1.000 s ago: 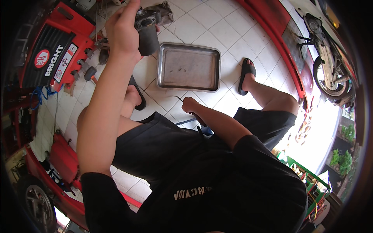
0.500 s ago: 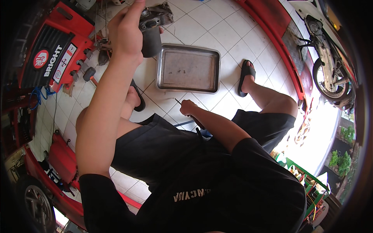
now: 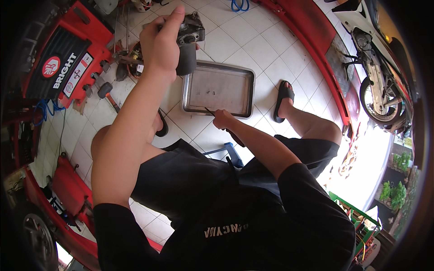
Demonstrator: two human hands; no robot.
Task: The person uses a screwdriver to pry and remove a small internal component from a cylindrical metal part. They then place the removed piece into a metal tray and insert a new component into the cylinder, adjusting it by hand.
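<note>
My left hand (image 3: 160, 47) is raised at the upper left, closed around a dark metal engine part (image 3: 192, 34) with a black cylinder (image 3: 186, 61) below it. Its fingers wrap behind the part and are mostly hidden. Low in front of me, my right hand (image 3: 224, 119) is closed on a slim tool (image 3: 209, 110) with a dark shaft; a dark handle end shows under the wrist. The tool's tip points toward the near edge of a shallow metal tray (image 3: 185, 97) on the floor. A few small dark bits (image 3: 210, 92) lie in the tray.
A hammer (image 3: 108, 95) lies left of the tray, beside a red and black machine (image 3: 58, 67). A blue stool or frame (image 3: 233, 153) shows between my legs. A red rail (image 3: 325, 58) and a motorcycle (image 3: 379, 81) stand to the right.
My left hand has shifted right with the engine part, which now overlaps the tray's far left corner in view. My right hand has come closer to the tray's near edge with the tool.
</note>
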